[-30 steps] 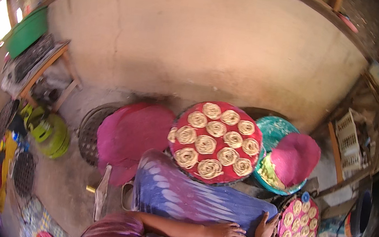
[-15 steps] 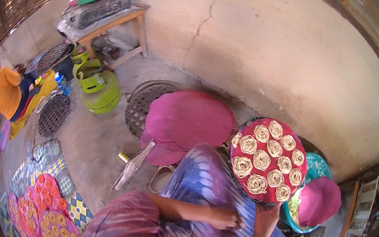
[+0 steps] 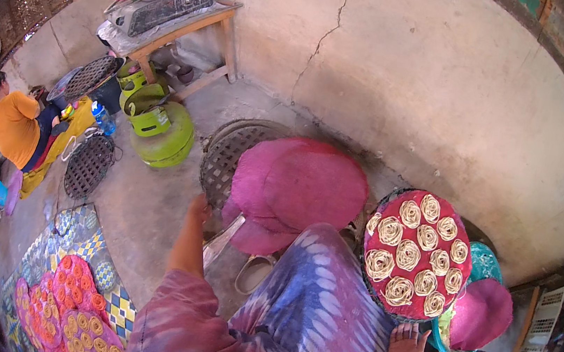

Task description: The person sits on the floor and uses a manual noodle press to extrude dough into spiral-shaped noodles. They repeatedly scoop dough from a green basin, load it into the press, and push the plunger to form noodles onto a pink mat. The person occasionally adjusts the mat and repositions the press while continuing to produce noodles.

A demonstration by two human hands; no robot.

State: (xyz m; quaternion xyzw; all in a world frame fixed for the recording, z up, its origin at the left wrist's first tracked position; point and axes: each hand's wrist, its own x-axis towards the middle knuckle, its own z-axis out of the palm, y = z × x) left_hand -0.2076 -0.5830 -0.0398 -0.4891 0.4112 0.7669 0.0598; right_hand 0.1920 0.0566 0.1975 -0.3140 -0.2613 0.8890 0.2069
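My left hand (image 3: 201, 210) is stretched forward beside the stack of round pink cloth-like sheets (image 3: 309, 186). It is seen nearly end-on, so its fingers are hard to make out. My right hand (image 3: 406, 347) lies palm down over my right knee with its fingers out, just below a round tray. On that tray is a red-pink sheet (image 3: 423, 228) bearing several cream noodle-like rosettes (image 3: 407, 255). Between my left arm and my knee stands a pale flat strip (image 3: 223, 240), next to a light-coloured loop-shaped item (image 3: 254, 275).
A woven round tray (image 3: 223, 169) lies behind the pink sheets. Green gas cylinders (image 3: 160, 133) stand near a wooden table (image 3: 173, 32). Coloured rosettes (image 3: 74, 291) lie at the lower left. A teal basin (image 3: 486, 264) is at right. A person in orange (image 3: 14, 129) sits far left.
My left hand has left my lap and swung forward and left toward the pink sheets. My right hand's fingers now show beneath the tray's edge. The whole view has shifted slightly.
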